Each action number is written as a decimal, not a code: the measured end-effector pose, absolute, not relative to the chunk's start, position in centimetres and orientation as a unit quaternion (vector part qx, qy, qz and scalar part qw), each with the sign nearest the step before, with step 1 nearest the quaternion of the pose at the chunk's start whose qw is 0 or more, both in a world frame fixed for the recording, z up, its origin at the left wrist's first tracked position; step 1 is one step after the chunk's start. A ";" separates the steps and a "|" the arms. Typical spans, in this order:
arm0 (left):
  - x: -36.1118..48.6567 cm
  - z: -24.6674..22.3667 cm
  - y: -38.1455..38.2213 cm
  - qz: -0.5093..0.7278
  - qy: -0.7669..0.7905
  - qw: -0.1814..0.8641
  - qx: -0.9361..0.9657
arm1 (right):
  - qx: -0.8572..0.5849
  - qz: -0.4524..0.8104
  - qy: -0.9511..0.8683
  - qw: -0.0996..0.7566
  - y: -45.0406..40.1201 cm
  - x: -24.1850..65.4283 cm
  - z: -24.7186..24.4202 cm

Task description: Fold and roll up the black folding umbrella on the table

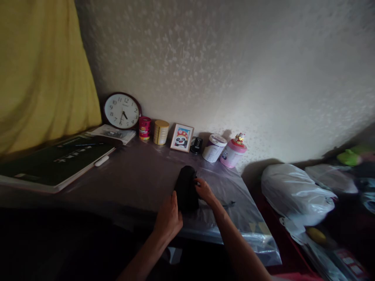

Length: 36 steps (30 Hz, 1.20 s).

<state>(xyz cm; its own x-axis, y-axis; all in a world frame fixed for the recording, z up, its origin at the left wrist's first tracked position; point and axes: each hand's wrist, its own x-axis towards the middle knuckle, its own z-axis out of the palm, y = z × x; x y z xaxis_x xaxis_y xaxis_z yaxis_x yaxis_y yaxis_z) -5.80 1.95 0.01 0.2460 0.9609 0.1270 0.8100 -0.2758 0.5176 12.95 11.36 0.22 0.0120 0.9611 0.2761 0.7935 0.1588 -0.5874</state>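
A black, soft-looking pouch [186, 191] stands tilted near the front of the table. My left hand [168, 218] grips its lower left side, thumb lying along the near face. At the pouch's upper right edge, the fingers of my right hand [203, 190] are pinched together; whether they hold a zip pull or the fabric itself is too dark to tell. Just right of my right wrist, a small thin dark item [230, 204] lies on the plastic-covered tabletop [140, 171].
Along the wall stand a clock [122, 111], a red can [144, 128], a yellow tin [161, 132], a framed panda picture [182, 137], a small black object [196, 145], a white tub [214, 148] and a pink tub [233, 153]. A large green book [58, 162] lies left; plastic bags [295, 191] sit right.
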 end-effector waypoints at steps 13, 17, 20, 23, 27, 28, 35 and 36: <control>-5.6 0.1 1.8 0.217 0.583 0.178 0.762 | -0.664 0.143 -0.641 0.358 11.8 11.7 -0.8; -5.4 0.0 1.9 0.217 0.587 0.177 0.760 | -0.674 0.159 -0.608 0.388 12.1 11.3 -1.8; -5.4 0.1 1.9 0.213 0.590 0.174 0.759 | -0.686 0.160 -0.584 0.404 12.2 11.1 -2.4; -5.3 0.3 1.8 0.210 0.588 0.172 0.762 | -0.695 0.155 -0.569 0.411 12.6 10.8 -2.9; -5.3 0.4 1.7 0.212 0.585 0.171 0.764 | -0.698 0.149 -0.567 0.411 13.3 10.0 -3.4; -5.3 0.5 1.7 0.212 0.586 0.171 0.763 | -0.698 0.147 -0.568 0.411 13.5 9.7 -3.4; -4.7 0.5 1.2 0.190 0.599 0.125 0.768 | -0.691 0.128 -0.585 0.404 13.9 7.0 -3.1; -4.4 0.4 1.2 0.188 0.606 0.106 0.766 | -0.696 0.126 -0.583 0.398 13.9 6.6 -2.9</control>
<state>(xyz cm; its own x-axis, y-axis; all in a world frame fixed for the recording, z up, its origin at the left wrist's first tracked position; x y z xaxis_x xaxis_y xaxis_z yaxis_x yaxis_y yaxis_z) -4.43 1.22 0.38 0.1948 0.9677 0.1599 0.8883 -0.2432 0.3896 6.56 13.92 -2.86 0.2873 0.9132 0.2889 0.7121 -0.0019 -0.7021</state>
